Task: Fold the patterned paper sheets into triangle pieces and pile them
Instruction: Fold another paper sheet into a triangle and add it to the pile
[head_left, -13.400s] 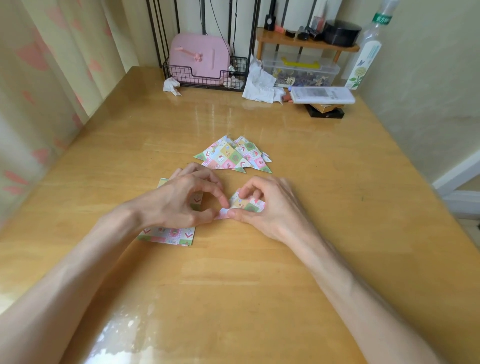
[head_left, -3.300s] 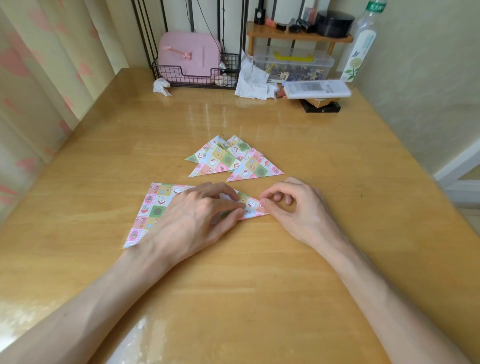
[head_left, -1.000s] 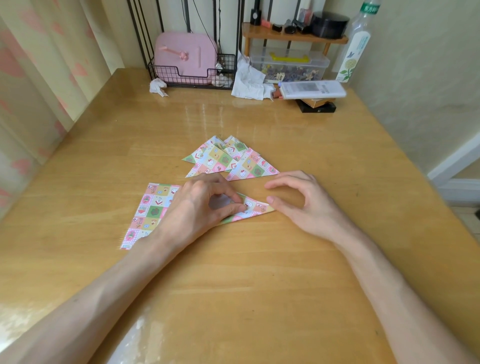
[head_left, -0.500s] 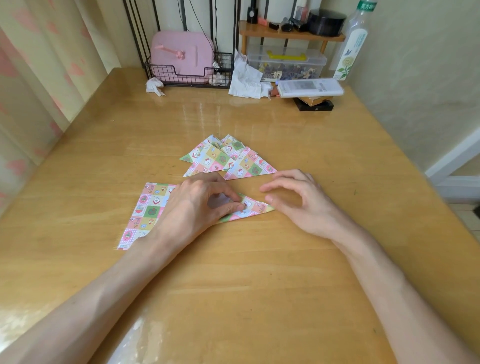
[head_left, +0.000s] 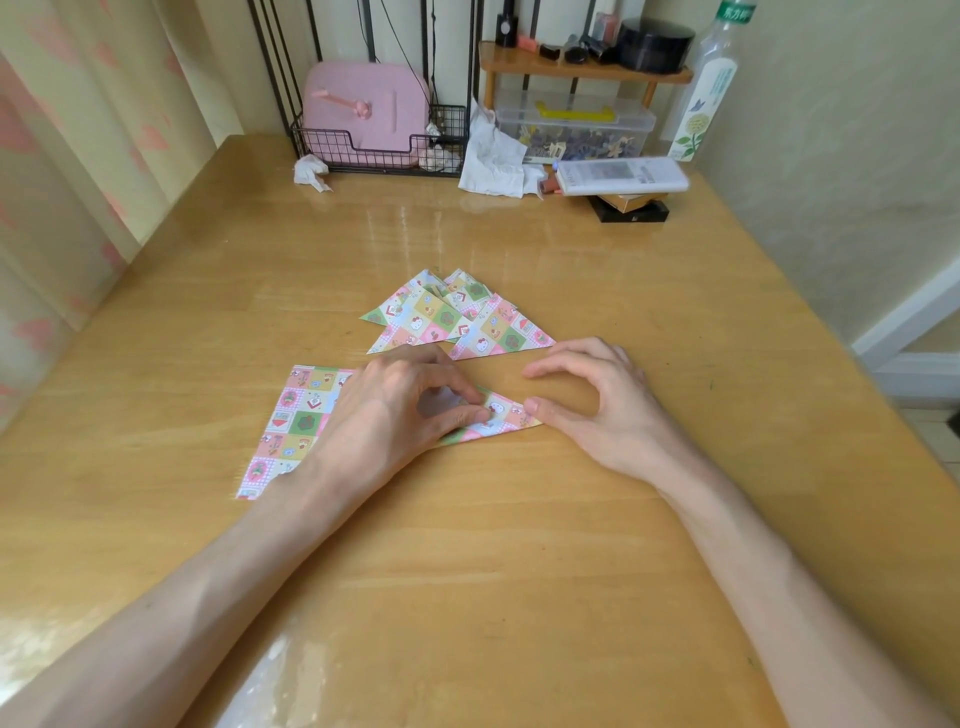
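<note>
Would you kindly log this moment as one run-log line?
step: creasing triangle | left hand: pinching sheet | right hand: thumb on sheet's tip | pile: beyond hands

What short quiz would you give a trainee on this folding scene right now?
1. True or false: the pile of triangles lies nearer the person than the left hand.
2. Whose thumb touches the half-folded piece's right tip? A) left hand B) right hand C) neither
3. Fill in: the flat sheets lie partly under the ___ hand.
Key: 1 false; 2 B; 3 left.
</note>
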